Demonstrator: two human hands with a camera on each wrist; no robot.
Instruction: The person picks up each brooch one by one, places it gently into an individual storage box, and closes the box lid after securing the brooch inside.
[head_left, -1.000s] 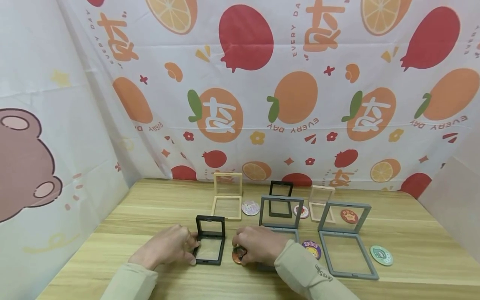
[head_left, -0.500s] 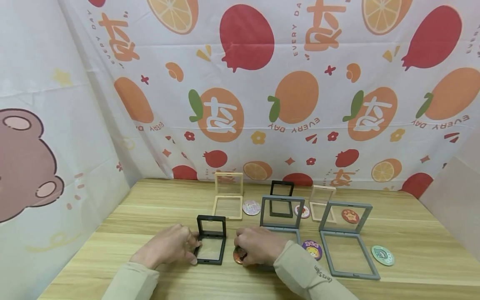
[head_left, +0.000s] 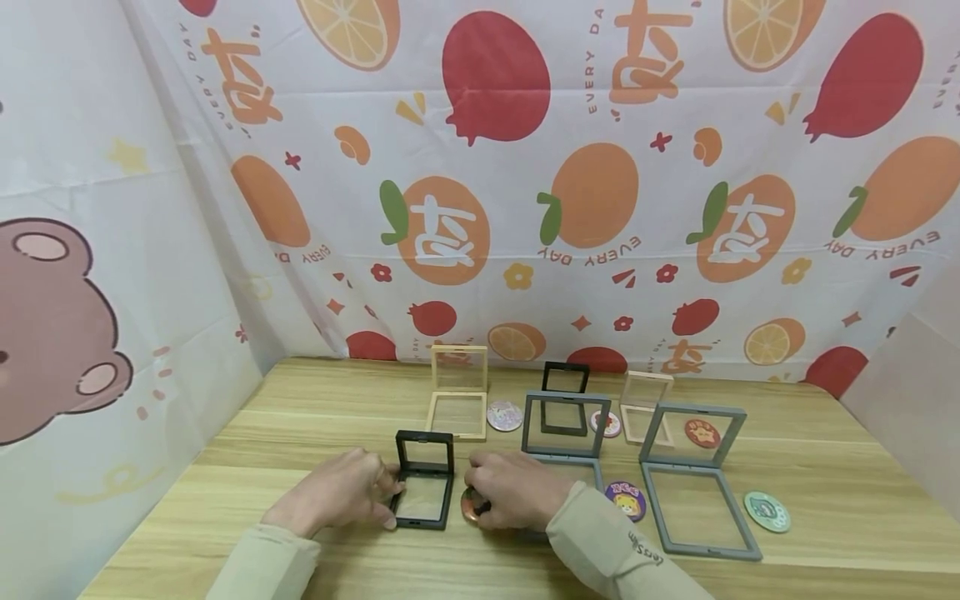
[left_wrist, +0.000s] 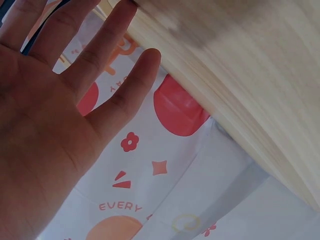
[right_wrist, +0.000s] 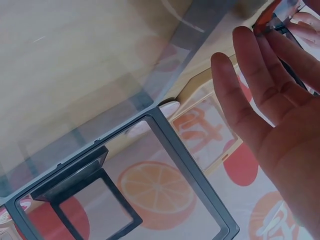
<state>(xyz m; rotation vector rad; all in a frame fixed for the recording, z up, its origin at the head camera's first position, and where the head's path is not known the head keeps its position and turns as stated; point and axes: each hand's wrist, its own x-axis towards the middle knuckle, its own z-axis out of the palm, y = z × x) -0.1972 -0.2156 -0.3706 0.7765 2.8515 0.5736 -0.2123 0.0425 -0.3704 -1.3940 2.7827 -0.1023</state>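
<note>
In the head view, my left hand (head_left: pixel 330 492) grips the left edge of a small black hinged display frame (head_left: pixel 423 524), thumb at its front corner. The frame's lid stands up, and its lower half lies on the table with a clear film across it. To its right, my right hand (head_left: pixel 517 490) pinches a round orange badge (head_left: pixel 469 508) with a dark patch; the fingers hide much of it. The badge's reddish edge (right_wrist: pixel 264 19) shows at the fingertips in the right wrist view. Behind the right hand stands an unfolded grey display frame (head_left: pixel 564 397), partly covered by that hand.
Another grey frame (head_left: pixel 738 525) stands at right. Farther back are a cream frame (head_left: pixel 429 412), a black frame (head_left: pixel 564 432) and a pale pink frame (head_left: pixel 647 375). Badges lie between them, including a purple one (head_left: pixel 617 492), a green one (head_left: pixel 767 512) and a lilac one (head_left: pixel 505 417).
My right hand has shifted slightly left with the orange badge, closer to the small black frame. The left hand keeps its hold on the frame; the head view has turned a little.
</note>
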